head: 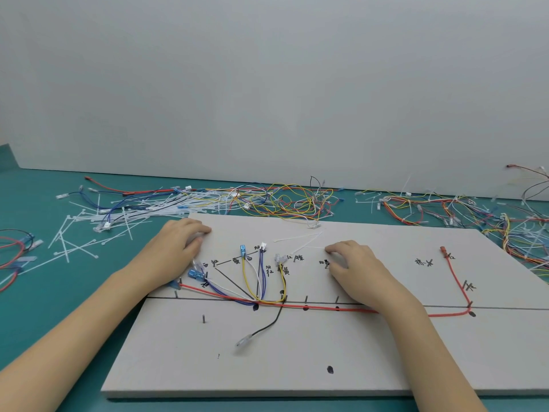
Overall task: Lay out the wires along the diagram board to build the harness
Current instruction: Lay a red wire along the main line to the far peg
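board (386, 352): flat on table, wires (261, 281) fanned left of centre
left hand (175, 248): fingers loosely curled, nothing held
right hand (353, 263): fingertips at cable tie (300, 237); grip unclear
tip: tie to be cinched at junction, wires kept on lines

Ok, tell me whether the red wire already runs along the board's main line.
Yes: the red wire lies along the black line on the board, then turns up at the right to its red terminal.
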`<act>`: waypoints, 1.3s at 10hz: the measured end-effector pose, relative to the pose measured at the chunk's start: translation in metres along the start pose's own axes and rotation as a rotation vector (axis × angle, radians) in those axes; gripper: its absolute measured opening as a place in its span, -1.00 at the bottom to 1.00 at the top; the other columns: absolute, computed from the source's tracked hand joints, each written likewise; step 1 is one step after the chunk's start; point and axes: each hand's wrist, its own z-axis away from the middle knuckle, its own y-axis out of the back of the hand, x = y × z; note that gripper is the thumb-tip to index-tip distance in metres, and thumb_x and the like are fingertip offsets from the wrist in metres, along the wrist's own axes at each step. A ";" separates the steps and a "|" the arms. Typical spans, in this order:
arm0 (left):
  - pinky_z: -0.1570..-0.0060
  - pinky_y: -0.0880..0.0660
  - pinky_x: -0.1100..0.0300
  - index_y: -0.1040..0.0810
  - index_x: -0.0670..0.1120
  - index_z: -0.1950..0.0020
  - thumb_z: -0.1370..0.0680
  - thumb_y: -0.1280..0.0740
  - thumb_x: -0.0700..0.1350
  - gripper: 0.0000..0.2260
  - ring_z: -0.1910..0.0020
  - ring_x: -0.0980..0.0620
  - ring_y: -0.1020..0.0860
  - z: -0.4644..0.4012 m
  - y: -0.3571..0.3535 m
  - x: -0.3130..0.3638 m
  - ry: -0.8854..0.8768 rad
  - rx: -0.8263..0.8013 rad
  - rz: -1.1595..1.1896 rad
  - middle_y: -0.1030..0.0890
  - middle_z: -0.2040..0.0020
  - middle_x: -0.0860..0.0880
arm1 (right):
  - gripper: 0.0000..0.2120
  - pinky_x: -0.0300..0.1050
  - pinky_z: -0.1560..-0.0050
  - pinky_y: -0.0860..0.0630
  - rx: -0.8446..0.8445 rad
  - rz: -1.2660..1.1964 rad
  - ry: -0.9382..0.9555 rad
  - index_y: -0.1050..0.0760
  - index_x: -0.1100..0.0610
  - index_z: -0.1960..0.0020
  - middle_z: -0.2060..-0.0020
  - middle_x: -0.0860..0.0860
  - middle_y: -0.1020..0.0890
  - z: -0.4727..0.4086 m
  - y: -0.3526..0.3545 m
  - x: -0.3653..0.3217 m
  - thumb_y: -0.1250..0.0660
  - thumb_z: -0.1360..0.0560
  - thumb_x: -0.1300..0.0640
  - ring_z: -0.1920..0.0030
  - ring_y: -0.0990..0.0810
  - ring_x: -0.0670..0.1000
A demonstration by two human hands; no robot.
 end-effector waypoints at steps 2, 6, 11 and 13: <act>-0.33 -0.28 0.00 -0.54 -0.01 -0.30 -0.62 -0.20 -0.17 -0.72 -0.31 -0.06 -0.37 0.000 0.000 0.000 0.001 0.000 0.006 -0.50 -0.31 -0.01 | -0.62 -0.02 -0.32 -0.31 0.010 -0.003 0.004 -0.38 0.00 -0.41 -0.40 -0.04 -0.38 -0.001 -0.001 0.001 -0.14 -0.60 0.09 -0.40 -0.27 0.07; -0.34 -0.27 0.02 -0.54 0.00 -0.30 -0.62 -0.20 -0.18 -0.71 -0.32 -0.06 -0.35 0.000 0.000 0.000 0.016 -0.004 0.017 -0.49 -0.32 0.00 | -0.62 -0.01 -0.34 -0.31 0.004 -0.013 0.010 -0.38 0.00 -0.40 -0.40 -0.04 -0.38 -0.003 -0.001 0.002 -0.15 -0.60 0.10 -0.39 -0.27 0.08; -0.35 -0.26 0.01 -0.53 0.01 -0.31 -0.63 -0.19 -0.16 -0.71 -0.33 -0.03 -0.34 0.000 0.000 0.002 0.026 -0.005 0.023 -0.48 -0.33 0.01 | -0.62 -0.03 -0.32 -0.30 0.003 -0.019 0.011 -0.38 -0.01 -0.40 -0.40 -0.04 -0.37 -0.003 -0.002 0.003 -0.15 -0.60 0.09 -0.40 -0.26 0.06; -0.24 -0.32 -0.05 -0.54 0.10 -0.26 -0.62 -0.19 -0.09 -0.74 -0.32 -0.01 -0.36 -0.003 0.004 0.007 0.075 0.004 -0.056 -0.49 -0.31 0.08 | -0.62 -0.02 -0.34 -0.30 -0.002 -0.017 0.008 -0.37 -0.01 -0.41 -0.41 -0.04 -0.37 -0.003 -0.001 0.003 -0.15 -0.60 0.09 -0.40 -0.26 0.07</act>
